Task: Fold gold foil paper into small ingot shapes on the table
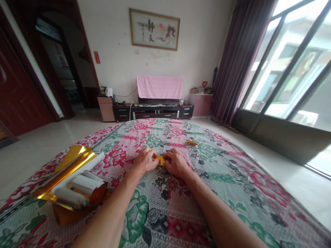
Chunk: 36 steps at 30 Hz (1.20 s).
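The left hand [146, 160] and right hand [177, 163] each pinch 1 end of a small gold piece [161, 160] mid-worktop [232, 163], right of the gold roll [67, 172]. It looks light, thin, easily creased; left and right edges seem best to hold.

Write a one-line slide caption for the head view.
Left hand and right hand pinch a small gold piece over a floral tablecloth, curled gold foil sheets at left.

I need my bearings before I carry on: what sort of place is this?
Probably a living room in a home: there's a low drawer cabinet with a pink cloth draped above it, a framed picture on the wall, and a long purple curtain beside the window.
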Tool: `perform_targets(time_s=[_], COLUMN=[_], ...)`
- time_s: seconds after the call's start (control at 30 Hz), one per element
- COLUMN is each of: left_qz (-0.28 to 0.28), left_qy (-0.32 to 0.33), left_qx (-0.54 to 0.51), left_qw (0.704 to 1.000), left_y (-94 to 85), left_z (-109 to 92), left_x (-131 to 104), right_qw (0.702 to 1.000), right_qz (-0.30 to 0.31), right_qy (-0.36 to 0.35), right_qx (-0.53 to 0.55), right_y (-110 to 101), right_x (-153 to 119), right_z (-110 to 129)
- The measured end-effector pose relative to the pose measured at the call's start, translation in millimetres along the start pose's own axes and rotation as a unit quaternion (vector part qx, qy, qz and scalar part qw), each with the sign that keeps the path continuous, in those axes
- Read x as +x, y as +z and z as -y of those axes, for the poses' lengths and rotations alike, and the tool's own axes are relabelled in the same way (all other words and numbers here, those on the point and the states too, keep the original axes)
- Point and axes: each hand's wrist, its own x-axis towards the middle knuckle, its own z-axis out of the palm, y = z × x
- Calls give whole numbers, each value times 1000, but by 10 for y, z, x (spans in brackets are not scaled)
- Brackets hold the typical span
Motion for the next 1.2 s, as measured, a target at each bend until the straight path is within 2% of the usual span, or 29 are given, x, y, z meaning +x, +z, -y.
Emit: perform_targets(time_s=[0.4, 0.73, 1.03, 1.2], left_qz=[69, 108, 97, 93], left_qy=[-30, -24, -41, -33], left_qx=[-21, -56, -42, -44], left_qw=[997, 992, 994, 994], left_y=[-149, -164, -184, -163], left_z=[-28, 89, 23, 58], left_x=[10, 30, 25, 30], right_qw=[1000, 999, 997, 997], right_qz=[10, 33, -10, 15], right_qy=[-21, -8, 52, 46], right_qx=[-11, -18, -61, -59], right_y=[-16, -63, 25, 6], right_x=[-22, -16, -10, 6], right_z=[4, 35, 173, 145])
